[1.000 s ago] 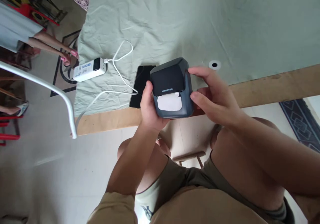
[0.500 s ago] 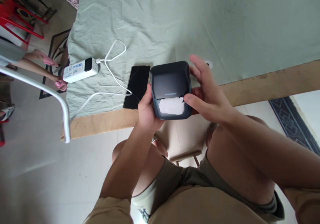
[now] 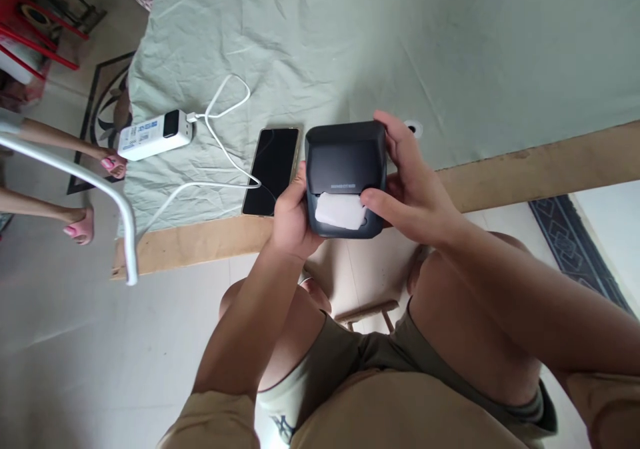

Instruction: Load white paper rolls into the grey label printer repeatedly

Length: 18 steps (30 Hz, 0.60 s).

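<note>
Jointly, left grip (image 3: 292, 223) and right grip (image 3: 419, 194) clasp a printer (image 3: 345, 157), a phone (image 3: 269, 165) beside the left grip.

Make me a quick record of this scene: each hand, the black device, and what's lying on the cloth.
Left hand: holding the device's left side
Right hand: thumb on the device's front, fingers at its right side
Black device: held up, white paper at its front
Phone: flat on the green cloth, screen dark
White power bank: on the cloth, white cable plugged in
White ring: on the cloth, partly hidden by the right hand
</note>
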Tool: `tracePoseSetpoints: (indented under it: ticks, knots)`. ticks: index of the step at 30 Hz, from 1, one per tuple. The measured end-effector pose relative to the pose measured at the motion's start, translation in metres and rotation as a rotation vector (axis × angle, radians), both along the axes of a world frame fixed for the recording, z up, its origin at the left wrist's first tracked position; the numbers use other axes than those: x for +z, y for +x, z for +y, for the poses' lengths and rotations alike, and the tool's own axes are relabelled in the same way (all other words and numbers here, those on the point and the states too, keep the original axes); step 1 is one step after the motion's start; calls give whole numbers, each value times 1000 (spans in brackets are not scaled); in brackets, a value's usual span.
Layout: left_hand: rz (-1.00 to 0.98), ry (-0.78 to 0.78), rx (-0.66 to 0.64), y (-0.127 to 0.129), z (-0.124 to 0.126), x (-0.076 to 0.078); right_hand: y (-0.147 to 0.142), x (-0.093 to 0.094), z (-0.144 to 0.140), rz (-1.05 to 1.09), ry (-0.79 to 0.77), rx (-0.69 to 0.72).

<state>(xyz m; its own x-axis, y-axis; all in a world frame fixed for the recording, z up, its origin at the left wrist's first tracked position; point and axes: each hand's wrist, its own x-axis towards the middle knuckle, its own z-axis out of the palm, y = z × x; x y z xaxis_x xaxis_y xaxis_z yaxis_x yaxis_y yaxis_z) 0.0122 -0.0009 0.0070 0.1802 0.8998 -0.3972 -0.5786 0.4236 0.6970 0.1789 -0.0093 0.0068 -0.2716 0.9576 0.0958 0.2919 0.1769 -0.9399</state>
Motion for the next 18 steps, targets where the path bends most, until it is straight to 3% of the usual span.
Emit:
tracePoseSetpoints:
  ticks: [2,8,13,15,18]
  knots:
    - [-31,-13,2,1,0,2,-1,9,0,-83,65,-52]
    - [-70,189,34,3,-3,1,-10,52,13,-261,434,-272]
    - [5,219,17,6,-4,-1,-19,75,27,-143,387,-382]
    - [13,198,27,6,-4,-1,-19,75,29,-332,364,-382]
    - [19,140,54,5,-5,-2,-18,72,28,-741,331,-198]
